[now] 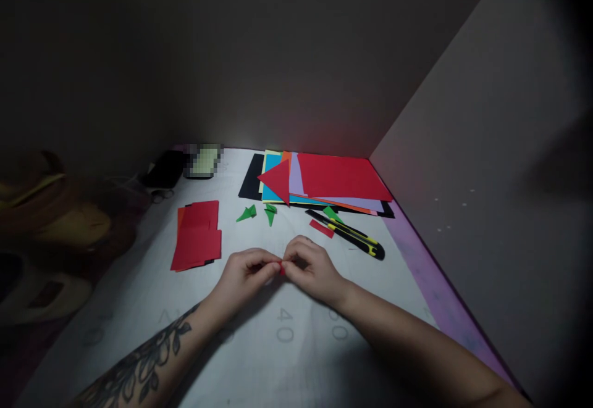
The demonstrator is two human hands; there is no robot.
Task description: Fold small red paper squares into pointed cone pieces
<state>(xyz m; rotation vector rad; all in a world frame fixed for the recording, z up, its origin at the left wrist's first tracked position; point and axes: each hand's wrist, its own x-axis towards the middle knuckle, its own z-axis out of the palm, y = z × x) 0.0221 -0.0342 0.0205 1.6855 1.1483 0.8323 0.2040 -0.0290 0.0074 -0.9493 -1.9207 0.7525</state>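
Red bit: tiny red piece [283, 268] just below the middle of the frame, pinched between both hands. Mostly hidden, so I can't tell how far the shaping has got.
Left fingers: left hand [248, 272] has thumb and fingertips closed on the red bit's left side.
Right fingers: right hand [317, 269] has the other side, also a narrow pinch.
Looks done: two green folded pieces [247, 213] [270, 213], side by side above the hands, neither being touched. They look finished to me, but that's a guess.
Looks unfinished: the red bit, since it's in both hands. No finished red one in sight.
Scraps: red strip [321, 228] and green scrap [332, 214], right of center, both flat with no folds I can see.
Cutter: black and yellow knife [359, 235] by the scraps, not held.
Left pile: cut paper [199, 235], red on top, orange and black peeking out.
Upper-center pile: bigger colored sheets [345, 176], red triangle [278, 183] on the left part.
Desk: pale cover [282, 365] with printed numbers under it all.
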